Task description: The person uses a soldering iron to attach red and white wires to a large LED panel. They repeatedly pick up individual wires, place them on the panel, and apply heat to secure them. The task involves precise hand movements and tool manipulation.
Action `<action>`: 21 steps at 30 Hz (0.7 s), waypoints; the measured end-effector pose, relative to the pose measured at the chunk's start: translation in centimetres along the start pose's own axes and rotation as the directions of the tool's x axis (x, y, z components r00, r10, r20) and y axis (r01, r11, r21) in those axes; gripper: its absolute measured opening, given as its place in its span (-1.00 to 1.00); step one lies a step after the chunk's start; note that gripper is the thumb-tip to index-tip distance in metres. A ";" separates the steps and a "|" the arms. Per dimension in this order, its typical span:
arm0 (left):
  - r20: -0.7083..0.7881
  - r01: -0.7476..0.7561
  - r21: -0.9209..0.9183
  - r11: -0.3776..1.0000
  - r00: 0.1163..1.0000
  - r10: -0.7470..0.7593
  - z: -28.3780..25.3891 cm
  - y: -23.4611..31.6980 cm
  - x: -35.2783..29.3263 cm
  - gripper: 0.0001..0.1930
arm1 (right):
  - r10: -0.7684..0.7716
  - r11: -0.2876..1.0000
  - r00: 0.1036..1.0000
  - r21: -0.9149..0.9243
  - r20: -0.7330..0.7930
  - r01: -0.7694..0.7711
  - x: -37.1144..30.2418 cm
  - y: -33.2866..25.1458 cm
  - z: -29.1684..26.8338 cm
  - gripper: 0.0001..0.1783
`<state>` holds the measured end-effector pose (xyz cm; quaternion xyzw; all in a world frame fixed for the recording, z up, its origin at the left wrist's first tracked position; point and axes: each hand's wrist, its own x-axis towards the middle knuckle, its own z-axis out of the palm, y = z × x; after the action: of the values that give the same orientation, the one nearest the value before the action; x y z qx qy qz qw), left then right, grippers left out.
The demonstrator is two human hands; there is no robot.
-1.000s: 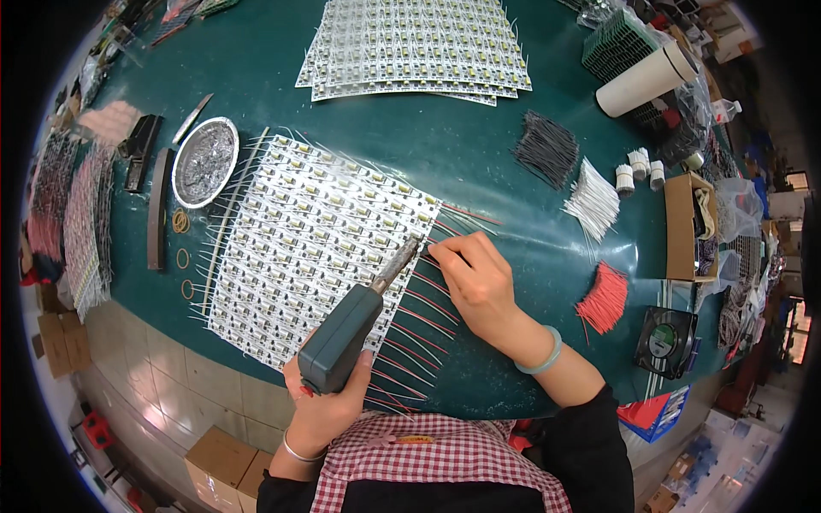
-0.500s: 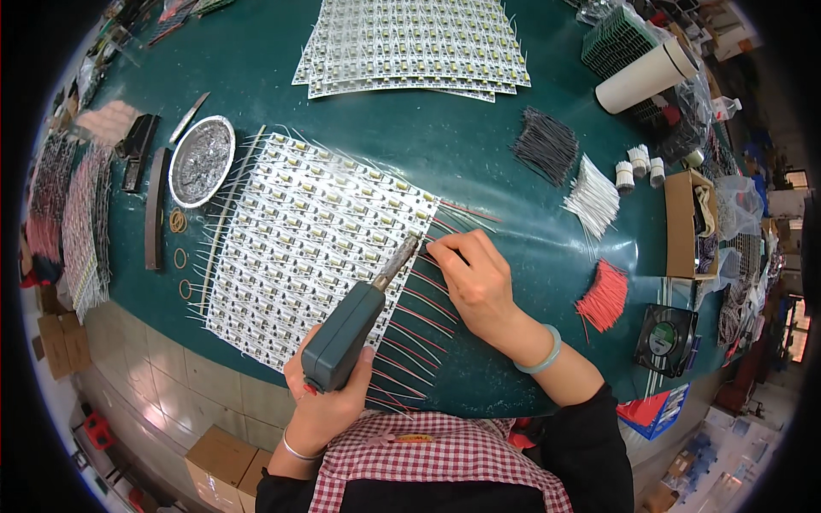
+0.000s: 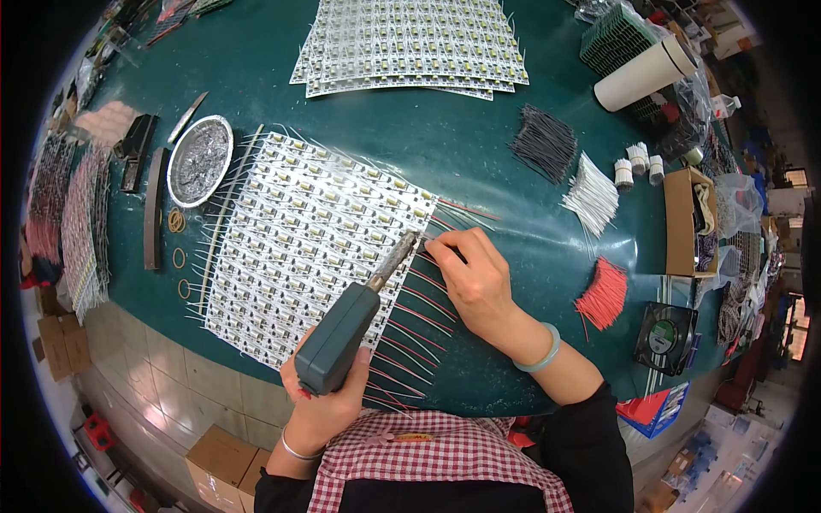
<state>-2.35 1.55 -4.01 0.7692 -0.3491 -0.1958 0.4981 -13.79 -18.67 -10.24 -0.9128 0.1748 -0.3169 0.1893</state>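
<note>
- Dark green tool in the left hand, whose fingers wrap closed round its body, the metal tip slanting up and right over the panel's right side
- White panel of small circuit boards flat on the bench, red and white wires fanning from its right edge
- Right hand at that same edge — thumb and forefinger pinched together near the tip, on what looks like a thin wire
- Black pile, white pile and red pile of short wires, right of the panel
- Pale bowl at its left
</note>
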 end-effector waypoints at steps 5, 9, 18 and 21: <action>-0.058 0.108 -0.018 0.994 0.992 -0.108 0.0 -0.5 -1.6 -0.88 | -0.001 1.000 1.000 0.002 0.000 0.001 0.1 -0.1 0.0 -0.71; -0.025 0.168 -0.098 0.981 0.985 -0.171 -0.4 0.5 -0.9 -0.87 | -0.017 1.000 1.000 -0.016 0.023 0.017 -0.2 0.1 0.0 -0.71; -0.131 0.128 -0.135 0.982 0.981 -0.146 -0.5 -1.2 -2.3 -0.85 | -0.041 0.994 0.999 -0.100 -0.037 0.037 0.0 -1.4 -2.2 -0.68; -0.096 0.172 -0.181 0.968 0.977 -0.192 -0.9 -0.5 -2.1 -0.83 | -0.059 0.998 0.995 -0.034 -0.078 0.057 -0.3 -2.0 -2.1 -0.67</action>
<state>-3.06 3.73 -4.15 0.7621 -0.2302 -0.2264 0.5613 -14.96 -17.32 -7.93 -0.9072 0.1606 -0.3552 0.1584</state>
